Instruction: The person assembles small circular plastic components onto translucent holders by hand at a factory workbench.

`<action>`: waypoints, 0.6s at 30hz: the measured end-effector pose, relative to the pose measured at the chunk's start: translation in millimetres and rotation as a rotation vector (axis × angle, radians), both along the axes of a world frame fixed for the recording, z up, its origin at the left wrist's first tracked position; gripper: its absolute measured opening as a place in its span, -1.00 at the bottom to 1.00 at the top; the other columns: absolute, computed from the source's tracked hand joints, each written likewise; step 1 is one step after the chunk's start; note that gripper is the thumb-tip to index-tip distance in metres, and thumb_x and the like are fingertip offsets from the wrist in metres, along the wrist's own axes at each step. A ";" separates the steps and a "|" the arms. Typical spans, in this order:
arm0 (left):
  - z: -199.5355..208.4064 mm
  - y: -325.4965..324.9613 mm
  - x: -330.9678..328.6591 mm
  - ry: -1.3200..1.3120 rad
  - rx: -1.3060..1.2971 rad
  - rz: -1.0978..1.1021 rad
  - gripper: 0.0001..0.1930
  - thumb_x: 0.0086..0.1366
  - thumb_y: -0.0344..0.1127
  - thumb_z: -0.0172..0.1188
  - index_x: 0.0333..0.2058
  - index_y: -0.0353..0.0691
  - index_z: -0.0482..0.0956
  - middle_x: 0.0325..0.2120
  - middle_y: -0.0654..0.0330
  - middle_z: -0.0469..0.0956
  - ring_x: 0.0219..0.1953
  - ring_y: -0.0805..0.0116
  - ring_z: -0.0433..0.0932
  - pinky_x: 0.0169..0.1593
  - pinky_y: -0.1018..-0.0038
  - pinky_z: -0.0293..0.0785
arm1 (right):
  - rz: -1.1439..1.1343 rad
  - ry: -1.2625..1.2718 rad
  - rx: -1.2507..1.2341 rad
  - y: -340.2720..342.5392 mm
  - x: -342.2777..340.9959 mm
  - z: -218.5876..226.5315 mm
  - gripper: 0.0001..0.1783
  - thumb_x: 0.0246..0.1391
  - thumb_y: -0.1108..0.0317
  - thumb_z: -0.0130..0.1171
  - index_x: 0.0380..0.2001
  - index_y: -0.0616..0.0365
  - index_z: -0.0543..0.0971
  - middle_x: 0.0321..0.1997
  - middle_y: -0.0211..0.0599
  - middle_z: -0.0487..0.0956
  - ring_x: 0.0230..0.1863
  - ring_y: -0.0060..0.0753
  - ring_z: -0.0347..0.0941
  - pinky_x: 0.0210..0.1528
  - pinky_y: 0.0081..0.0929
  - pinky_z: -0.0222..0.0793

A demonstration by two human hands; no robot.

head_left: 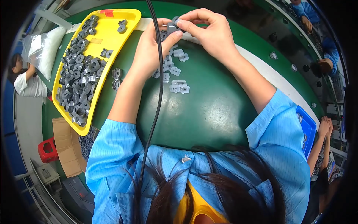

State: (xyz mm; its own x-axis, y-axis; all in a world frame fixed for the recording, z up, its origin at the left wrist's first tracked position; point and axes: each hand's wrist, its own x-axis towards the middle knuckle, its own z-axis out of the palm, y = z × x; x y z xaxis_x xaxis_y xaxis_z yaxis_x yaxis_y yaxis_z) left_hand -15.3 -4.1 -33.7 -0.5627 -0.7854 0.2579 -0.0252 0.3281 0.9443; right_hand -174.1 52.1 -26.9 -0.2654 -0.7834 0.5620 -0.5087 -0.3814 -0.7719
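My left hand (152,46) is closed around a grey plastic part (171,28) above the far side of the green table. From the right, my right hand (209,31) pinches the same part between thumb and forefinger; its finer shape is partly hidden by the fingers. Below the hands lie several flat translucent plastic pieces (179,86), some in a loose cluster beside my left wrist. Left of my left forearm, a pair of grey housings (116,79) sits on the table. The yellow tray (112,71) beyond them holds a heap of dark grey plastic parts (78,78).
A black cable (159,74) hangs down in front of my left hand. A clear plastic bag (44,48) lies beyond the tray, and an open cardboard box (67,145) stands below it. At the right are a blue tray (307,128) and other people's hands. A red stool (47,150) stands at the left.
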 end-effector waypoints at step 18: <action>7.5 0.7 10.3 -0.046 0.050 -0.152 -0.64 0.17 -0.22 0.23 -0.10 -0.23 0.44 -0.41 0.35 0.43 -0.47 0.64 0.33 -0.45 0.68 0.27 | 0.129 0.397 -0.098 13.7 -5.6 27.8 -0.89 -0.16 0.47 0.23 -0.51 0.26 0.52 -0.46 -0.21 0.52 -0.43 -0.26 0.48 -0.38 -0.44 0.37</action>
State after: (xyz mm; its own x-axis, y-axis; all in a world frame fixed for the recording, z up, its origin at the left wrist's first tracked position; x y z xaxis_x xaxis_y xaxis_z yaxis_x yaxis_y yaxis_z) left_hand -5.0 -3.4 -26.2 -0.6863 -0.7015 0.1919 -0.0220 0.2838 0.9586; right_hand -179.7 65.8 0.9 0.0833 -0.7342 0.6738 -0.7020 -0.5231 -0.4832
